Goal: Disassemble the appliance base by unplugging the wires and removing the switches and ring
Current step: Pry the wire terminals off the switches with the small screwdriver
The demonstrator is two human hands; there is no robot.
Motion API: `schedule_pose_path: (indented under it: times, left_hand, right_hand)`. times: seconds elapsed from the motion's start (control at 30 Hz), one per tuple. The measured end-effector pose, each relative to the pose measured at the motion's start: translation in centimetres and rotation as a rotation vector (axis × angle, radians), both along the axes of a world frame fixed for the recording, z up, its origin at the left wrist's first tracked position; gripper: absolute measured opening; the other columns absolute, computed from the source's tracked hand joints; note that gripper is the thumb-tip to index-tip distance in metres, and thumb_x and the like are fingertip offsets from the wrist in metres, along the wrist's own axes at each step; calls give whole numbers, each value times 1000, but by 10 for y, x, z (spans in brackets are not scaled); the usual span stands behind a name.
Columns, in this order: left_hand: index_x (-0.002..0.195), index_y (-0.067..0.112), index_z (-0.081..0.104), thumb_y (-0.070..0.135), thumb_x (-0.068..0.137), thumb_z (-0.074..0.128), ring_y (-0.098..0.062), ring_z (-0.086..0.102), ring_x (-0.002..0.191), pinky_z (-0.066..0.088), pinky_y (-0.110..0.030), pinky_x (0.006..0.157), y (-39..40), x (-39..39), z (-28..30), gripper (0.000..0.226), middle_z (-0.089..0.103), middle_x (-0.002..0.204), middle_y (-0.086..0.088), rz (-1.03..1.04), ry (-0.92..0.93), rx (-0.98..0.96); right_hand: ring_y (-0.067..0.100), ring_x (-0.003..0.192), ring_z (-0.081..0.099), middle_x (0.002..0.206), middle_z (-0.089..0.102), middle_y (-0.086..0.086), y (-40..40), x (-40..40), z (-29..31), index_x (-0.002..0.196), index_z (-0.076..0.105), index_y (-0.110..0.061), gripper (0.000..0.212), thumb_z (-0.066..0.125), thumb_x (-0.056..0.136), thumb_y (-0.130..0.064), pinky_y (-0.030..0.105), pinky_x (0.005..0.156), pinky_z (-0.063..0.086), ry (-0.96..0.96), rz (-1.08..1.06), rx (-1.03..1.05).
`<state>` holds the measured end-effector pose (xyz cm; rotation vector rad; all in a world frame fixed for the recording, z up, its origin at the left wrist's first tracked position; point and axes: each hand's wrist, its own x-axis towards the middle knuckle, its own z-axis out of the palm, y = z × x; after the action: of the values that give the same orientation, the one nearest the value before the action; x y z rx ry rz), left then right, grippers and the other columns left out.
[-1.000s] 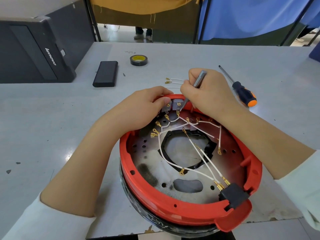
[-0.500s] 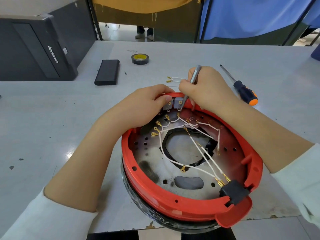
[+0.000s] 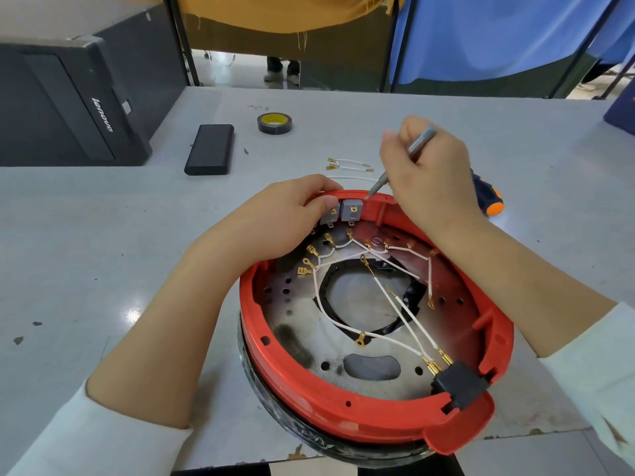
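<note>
The round appliance base (image 3: 330,400) lies upside down at the table's near edge, with a red plastic ring around a scorched metal plate. White wires (image 3: 395,304) with brass terminals cross the plate to a black connector block (image 3: 460,388). Two grey switches (image 3: 343,214) sit in the far rim. My left hand (image 3: 285,218) grips the rim, its thumb on the left switch. My right hand (image 3: 429,176) grips a thin grey metal tool (image 3: 395,170), whose tip touches the rim just right of the switches.
Loose white wires (image 3: 347,164) lie beyond the base. An orange-and-black screwdriver (image 3: 488,197) lies partly behind my right hand. A black rectangular block (image 3: 210,149), a tape roll (image 3: 274,123) and a black computer tower (image 3: 68,104) are at the far left.
My right hand has lifted up and back, drawing the tool's tip out from between the switches to the rim's top edge. The left hand stays on the rim.
</note>
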<state>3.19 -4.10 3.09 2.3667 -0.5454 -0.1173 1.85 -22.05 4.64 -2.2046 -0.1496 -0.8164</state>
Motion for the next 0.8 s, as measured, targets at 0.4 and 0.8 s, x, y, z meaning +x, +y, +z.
schedule_pose_path:
  times: [0.4, 0.8]
  left_hand:
    - [121, 38, 55, 36, 99, 42, -8, 52, 105, 36, -24, 85, -1, -2, 1, 26, 60, 117, 13, -19, 18, -12]
    - [120, 38, 55, 37, 98, 42, -5, 52, 101, 34, -20, 81, -1, -2, 0, 26, 60, 114, 15, -13, 17, -17]
  right_hand:
    - [11, 45, 59, 66, 66, -18, -13, -43, 6, 84, 63, -32, 18, 53, 92, -45, 37, 66, 51, 358, 262, -207]
    - [10, 71, 51, 71, 55, -17, -12, -37, -9, 85, 44, -43, 22, 64, 79, -50, 19, 52, 22, 360, 155, -728]
